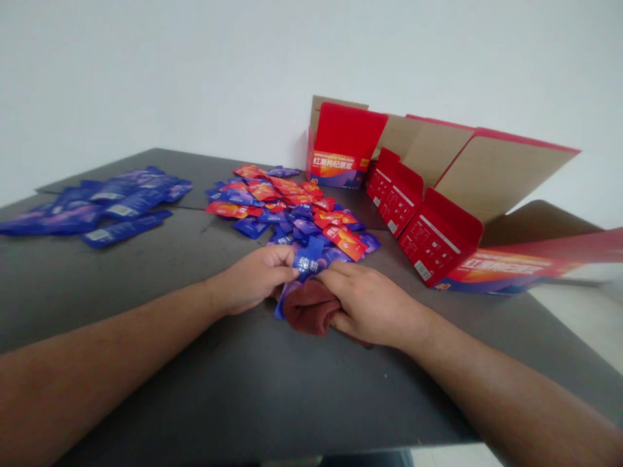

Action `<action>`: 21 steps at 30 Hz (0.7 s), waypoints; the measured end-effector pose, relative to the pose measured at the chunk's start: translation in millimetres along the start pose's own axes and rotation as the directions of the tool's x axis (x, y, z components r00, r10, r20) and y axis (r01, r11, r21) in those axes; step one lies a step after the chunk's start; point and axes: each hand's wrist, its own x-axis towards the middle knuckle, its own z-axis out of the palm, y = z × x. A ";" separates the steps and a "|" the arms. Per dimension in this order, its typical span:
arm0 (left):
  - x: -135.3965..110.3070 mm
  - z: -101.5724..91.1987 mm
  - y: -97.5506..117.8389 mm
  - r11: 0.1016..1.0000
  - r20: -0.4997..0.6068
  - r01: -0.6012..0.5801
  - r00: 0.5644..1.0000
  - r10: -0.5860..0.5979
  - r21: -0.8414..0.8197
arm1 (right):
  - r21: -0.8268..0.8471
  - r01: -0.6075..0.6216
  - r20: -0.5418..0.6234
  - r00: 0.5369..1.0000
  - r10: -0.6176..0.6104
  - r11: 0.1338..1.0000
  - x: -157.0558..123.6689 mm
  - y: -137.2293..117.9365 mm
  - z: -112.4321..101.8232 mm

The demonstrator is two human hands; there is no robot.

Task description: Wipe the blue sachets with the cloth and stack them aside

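Note:
Near the middle of the table my left hand pinches the edge of a blue sachet with white characters on it. My right hand is closed around a reddish-brown cloth, which bunches up against the sachet's lower part. The cloth hides some of the sachet and some of my right fingers. Just beyond my hands lies a loose pile of red and blue sachets, overlapping one another.
A separate heap of blue sachets lies on the dark table at the left. Several red cartons stand with flaps open at the right, one carton farther back. A pale wall rises behind.

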 end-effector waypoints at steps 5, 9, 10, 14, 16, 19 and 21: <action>-0.1 1.3 0.4 0.998 0.003 0.049 0.999 -0.049 -0.027 | 0.014 -0.155 -0.098 0.983 0.156 0.988 0.7 2.7 -1.0; -0.6 1.7 1.3 0.999 0.004 0.031 1.000 -0.031 -0.020 | 0.009 -0.062 -0.034 0.997 0.062 0.998 0.4 0.7 -1.5; -0.7 1.5 1.4 1.000 0.000 0.021 1.000 -0.021 -0.011 | 0.008 -0.017 -0.007 1.000 0.017 1.000 0.3 -0.2 -1.4; -0.9 2.1 2.5 0.999 -0.008 0.033 0.999 -0.034 -0.025 | -0.008 -0.089 -0.048 0.995 0.089 0.996 0.9 -0.1 -0.6; -1.1 3.1 3.1 0.998 -0.012 0.054 0.998 -0.054 -0.032 | -0.010 -0.170 -0.104 0.980 0.168 0.985 1.1 1.2 -0.3; -1.3 3.4 3.0 0.999 -0.013 0.037 0.999 -0.037 -0.014 | -0.010 -0.117 -0.082 0.990 0.116 0.993 0.2 0.3 0.2; -1.1 2.6 2.3 1.000 -0.010 0.007 1.000 -0.007 -0.005 | -0.005 -0.032 -0.022 0.999 0.032 0.999 -0.5 -1.3 0.4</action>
